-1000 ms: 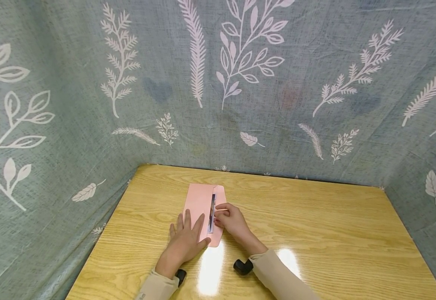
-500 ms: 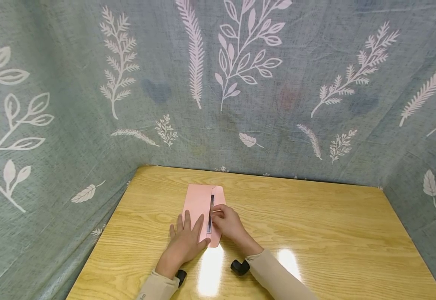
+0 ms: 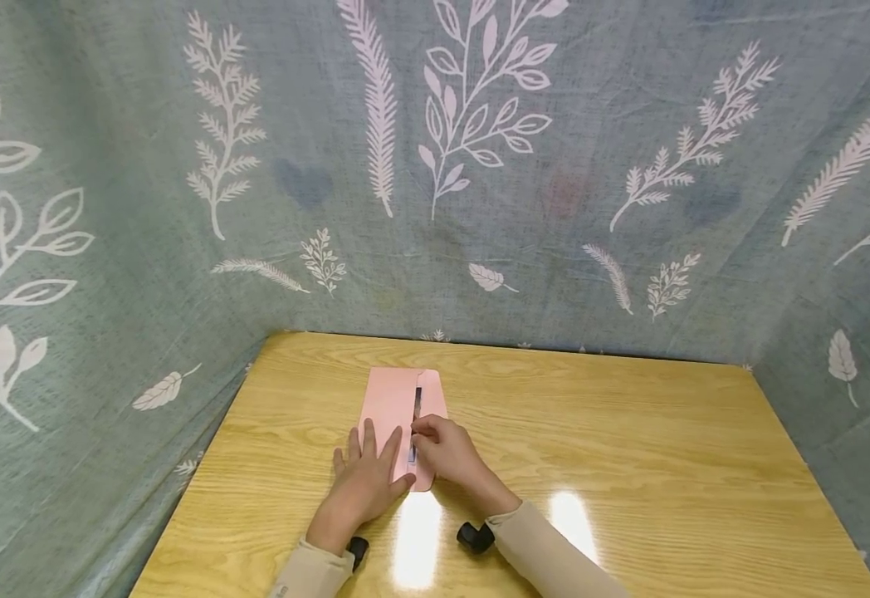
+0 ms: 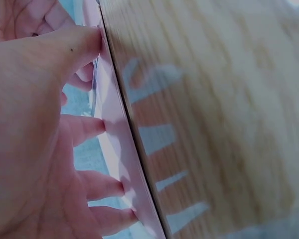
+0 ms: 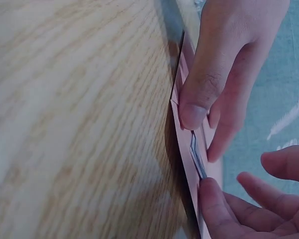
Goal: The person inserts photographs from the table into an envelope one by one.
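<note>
A pink envelope (image 3: 390,394) lies on the table with its flap spread to the right. From its opening shows a narrow strip of a printed card (image 3: 417,402), dark and bluish; the rest is hidden inside. My left hand (image 3: 366,482) rests on the envelope's body with fingers spread, the thumb near the lower edge. At the opening, my right hand (image 3: 446,453) touches the card with loosely bent fingers. In the right wrist view, one fingertip (image 5: 209,188) meets the card's thin bent edge (image 5: 197,157), while its other fingers stand apart from it.
The wooden table (image 3: 629,448) extends widely to the right, with bright reflections near the front. Grey-green curtains with white leaf prints (image 3: 480,166) hang behind and at both sides. Black devices (image 3: 475,538) are worn at both wrists.
The visible strip of card has narrowed as it slid left into the envelope. My right hand has moved slightly left with it; the left hand stays on the envelope. The view has shifted a little.
</note>
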Demonstrator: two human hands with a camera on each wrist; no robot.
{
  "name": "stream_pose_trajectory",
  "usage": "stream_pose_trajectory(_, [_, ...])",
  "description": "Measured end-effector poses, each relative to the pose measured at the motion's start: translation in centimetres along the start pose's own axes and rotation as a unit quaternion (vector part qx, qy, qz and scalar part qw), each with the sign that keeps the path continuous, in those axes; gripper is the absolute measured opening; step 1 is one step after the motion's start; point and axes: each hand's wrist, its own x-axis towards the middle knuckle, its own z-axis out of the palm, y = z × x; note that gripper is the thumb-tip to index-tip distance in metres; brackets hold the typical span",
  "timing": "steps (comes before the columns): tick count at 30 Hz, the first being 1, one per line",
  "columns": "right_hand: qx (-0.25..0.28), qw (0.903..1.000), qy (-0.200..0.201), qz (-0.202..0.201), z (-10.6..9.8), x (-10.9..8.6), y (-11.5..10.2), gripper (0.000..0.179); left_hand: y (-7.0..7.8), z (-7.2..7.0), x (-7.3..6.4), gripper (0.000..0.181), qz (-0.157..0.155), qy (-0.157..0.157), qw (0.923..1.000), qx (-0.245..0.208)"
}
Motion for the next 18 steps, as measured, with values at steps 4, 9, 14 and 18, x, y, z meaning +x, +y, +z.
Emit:
stream_pose_trajectory(4, [0.004,0.9999,0.007,0.01,0.04,-0.01,-0.06,0.023,0.07,-0.13,0.12,0.08,0.003,0.003,1.0,0.002])
stream_pose_trajectory(9, [0.013,0.9999,0.008,0.006,-0.06,-0.11,-0.03,0.024,0.16,-0.18,0.26,0.08,0.003,0.005,1.0,0.002])
stream_pose_trajectory(14, [0.032,0.9994,0.007,0.011,-0.12,-0.32,0.29,0.023,0.0,-0.14,0.23,0.08,0.007,0.005,0.9999,-0.006])
stream_pose_trajectory(18, [0.046,0.9987,0.008,0.019,-0.32,-0.43,0.76,0.023,-0.29,-0.2,0.26,0.08,0.01,0.007,0.9999,-0.01])
